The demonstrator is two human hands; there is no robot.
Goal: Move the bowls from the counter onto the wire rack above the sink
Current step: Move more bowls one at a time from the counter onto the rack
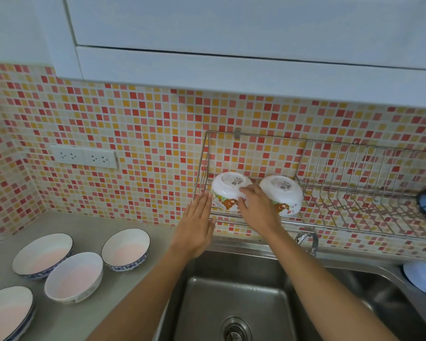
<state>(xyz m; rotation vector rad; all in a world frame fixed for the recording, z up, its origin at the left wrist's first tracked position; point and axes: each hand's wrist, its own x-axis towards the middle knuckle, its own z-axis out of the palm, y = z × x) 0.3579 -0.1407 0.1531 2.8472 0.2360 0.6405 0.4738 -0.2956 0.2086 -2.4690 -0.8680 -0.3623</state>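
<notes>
White bear-print bowl (228, 191) upside-down on wire rack (342, 193); right hand (255, 207) fingers curled on it, left hand (197, 222) fingers straight, together.

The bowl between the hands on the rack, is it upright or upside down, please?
Upside down: the bowl shows its labelled base on top.

Bright, even light, soft shadows; sharp centre, wide-angle bending at edges, slight sink (236, 291) glare.

You are standing in a home kitchen: a stainless steel sink basin (234, 299) is sitting at six o'clock, a red, orange and cream mosaic tile backsplash (143, 134) is running across twelve o'clock, and white wall cabinets (231, 33) are hanging above.
</notes>
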